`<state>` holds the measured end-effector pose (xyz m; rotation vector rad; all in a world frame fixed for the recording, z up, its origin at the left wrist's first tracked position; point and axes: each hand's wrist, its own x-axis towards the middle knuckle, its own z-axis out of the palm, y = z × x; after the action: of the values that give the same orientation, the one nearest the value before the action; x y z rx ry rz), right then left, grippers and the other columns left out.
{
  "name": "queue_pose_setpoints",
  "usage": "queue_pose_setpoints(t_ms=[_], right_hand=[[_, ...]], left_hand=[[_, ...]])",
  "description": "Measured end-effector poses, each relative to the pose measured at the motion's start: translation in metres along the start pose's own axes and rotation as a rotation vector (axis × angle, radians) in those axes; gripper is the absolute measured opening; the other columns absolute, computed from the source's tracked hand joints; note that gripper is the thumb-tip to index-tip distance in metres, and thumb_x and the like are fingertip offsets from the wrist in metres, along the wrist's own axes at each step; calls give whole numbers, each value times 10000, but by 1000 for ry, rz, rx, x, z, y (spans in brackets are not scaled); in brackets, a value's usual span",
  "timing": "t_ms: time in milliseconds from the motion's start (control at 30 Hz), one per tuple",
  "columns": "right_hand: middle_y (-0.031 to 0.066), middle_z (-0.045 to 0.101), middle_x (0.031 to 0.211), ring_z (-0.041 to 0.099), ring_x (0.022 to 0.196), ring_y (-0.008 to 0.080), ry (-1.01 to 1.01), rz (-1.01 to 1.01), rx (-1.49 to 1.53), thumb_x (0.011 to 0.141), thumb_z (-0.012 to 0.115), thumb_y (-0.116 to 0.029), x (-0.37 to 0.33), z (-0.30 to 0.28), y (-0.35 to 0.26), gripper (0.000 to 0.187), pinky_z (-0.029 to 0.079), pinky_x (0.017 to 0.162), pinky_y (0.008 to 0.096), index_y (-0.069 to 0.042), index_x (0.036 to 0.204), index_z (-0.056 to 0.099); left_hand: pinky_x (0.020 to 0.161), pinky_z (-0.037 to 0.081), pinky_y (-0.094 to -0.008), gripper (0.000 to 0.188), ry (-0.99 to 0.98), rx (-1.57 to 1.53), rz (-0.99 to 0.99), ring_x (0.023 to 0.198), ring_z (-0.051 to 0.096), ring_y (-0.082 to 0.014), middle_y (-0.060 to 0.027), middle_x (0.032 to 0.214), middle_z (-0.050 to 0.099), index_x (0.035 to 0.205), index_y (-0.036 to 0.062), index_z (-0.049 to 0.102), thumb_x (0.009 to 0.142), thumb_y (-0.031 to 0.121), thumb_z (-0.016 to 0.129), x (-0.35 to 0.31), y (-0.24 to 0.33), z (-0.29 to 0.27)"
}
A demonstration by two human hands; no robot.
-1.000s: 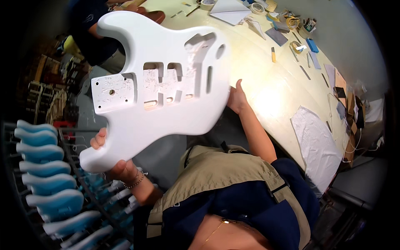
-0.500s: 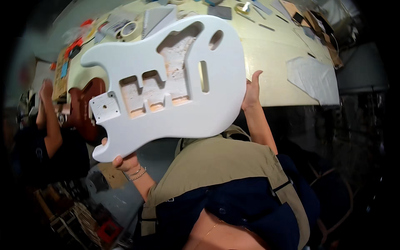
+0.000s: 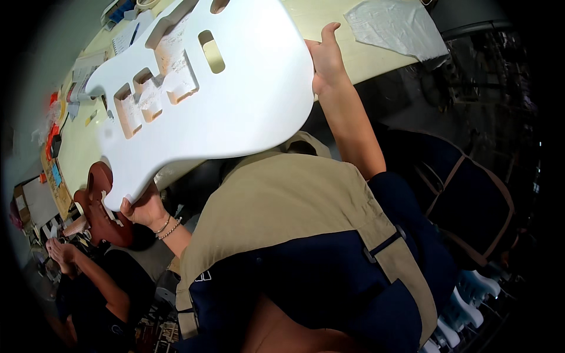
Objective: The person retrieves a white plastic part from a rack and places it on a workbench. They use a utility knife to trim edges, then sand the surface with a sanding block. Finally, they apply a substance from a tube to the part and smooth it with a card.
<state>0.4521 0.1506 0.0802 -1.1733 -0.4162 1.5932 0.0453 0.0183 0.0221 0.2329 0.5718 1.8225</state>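
Observation:
A white electric guitar body (image 3: pixel 235 106) with routed cavities is held up in front of me, over the table's near edge. My left hand (image 3: pixel 146 207) grips the pointed horn at its lower left, the thumb against its edge. At the rounded right end, my right hand (image 3: pixel 328 63) supports the rim; its thumb sticks up and the other fingers are hidden behind the body. Bare wood shows inside the cavities, and one slot goes right through to the table colour.
The pale table (image 3: pixel 368 70) carries a crumpled white cloth (image 3: pixel 395 28) at right and a notebook with a pen (image 3: pixel 135 34) at far left. A co-worker's hands (image 3: pixel 62 252) are near a reddish-brown guitar body (image 3: pixel 101 206). Several pale blue guitar bodies (image 3: pixel 471 306) stand low at right.
The view has turned and shifted. The white guitar body appears closer and tilted, higher in the picture, with its top cut off. Both hands keep their places on it.

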Motion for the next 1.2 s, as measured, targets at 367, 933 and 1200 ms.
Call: queue_pose_setpoints(t_ms=[367, 933, 1200], right_hand=[[277, 355, 1373, 388, 1252, 355, -42, 33, 153, 763, 89, -813, 42, -41, 50, 1144, 309, 1052, 413, 164, 1337, 247], [117, 381, 1406, 360, 1284, 287, -73, 100, 471, 893, 251, -618, 92, -35, 84, 731, 293, 1058, 458, -83, 1382, 349], [83, 531, 1265, 467, 1179, 271, -384, 175, 792, 925, 343, -378, 145, -91, 152, 441, 359, 972, 458, -115, 1220, 538]], left_hand=[[968, 392, -531, 730, 61, 164, 174, 1225, 430, -304, -87, 1309, 478, 1237, 105, 505, 730, 620, 607, -9, -12, 53], [942, 429, -445, 749, -406, 506, 442, 1108, 531, -382, -299, 1261, 470, 1239, 55, 376, 653, 266, 792, -3, -10, 148], [800, 501, -405, 766, -205, 557, 785, 827, 624, -263, -137, 909, 577, 1093, -30, 465, 680, 569, 704, 27, -32, 144]])
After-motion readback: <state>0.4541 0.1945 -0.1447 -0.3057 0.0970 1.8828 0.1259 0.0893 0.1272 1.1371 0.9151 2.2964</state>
